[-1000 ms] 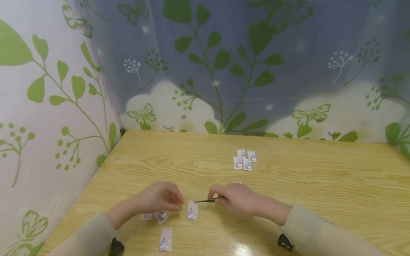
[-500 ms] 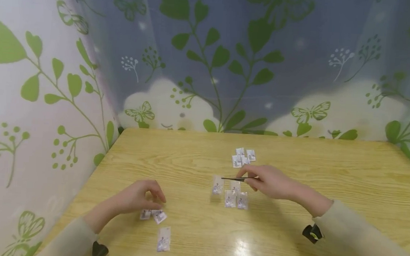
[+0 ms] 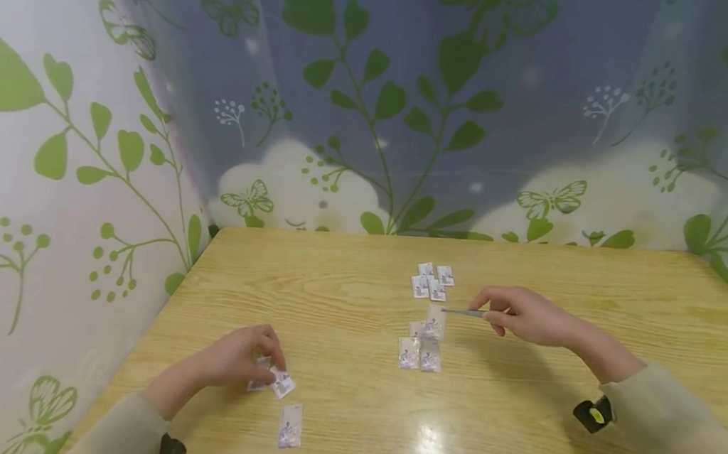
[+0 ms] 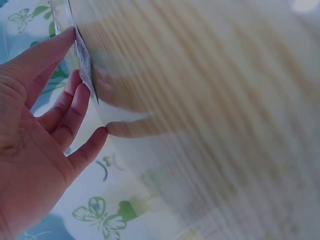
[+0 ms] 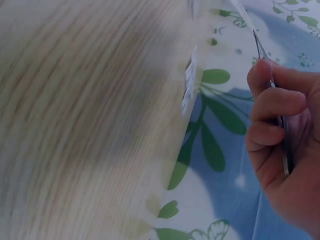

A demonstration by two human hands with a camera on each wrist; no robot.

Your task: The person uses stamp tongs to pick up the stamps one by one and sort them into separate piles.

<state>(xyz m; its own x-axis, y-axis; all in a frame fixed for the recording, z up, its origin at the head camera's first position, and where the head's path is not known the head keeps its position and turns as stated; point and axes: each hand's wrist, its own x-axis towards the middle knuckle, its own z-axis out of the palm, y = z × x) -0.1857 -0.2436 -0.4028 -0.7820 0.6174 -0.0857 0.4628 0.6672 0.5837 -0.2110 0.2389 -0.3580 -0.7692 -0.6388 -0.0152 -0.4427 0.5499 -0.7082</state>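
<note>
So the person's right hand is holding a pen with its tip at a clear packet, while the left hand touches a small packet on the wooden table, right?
Not a pen: the right hand holds metal tweezers, whose two slim prongs show in the right wrist view. Their tip is at a clear packet, and the left hand touches a small packet on the wooden table.
</note>
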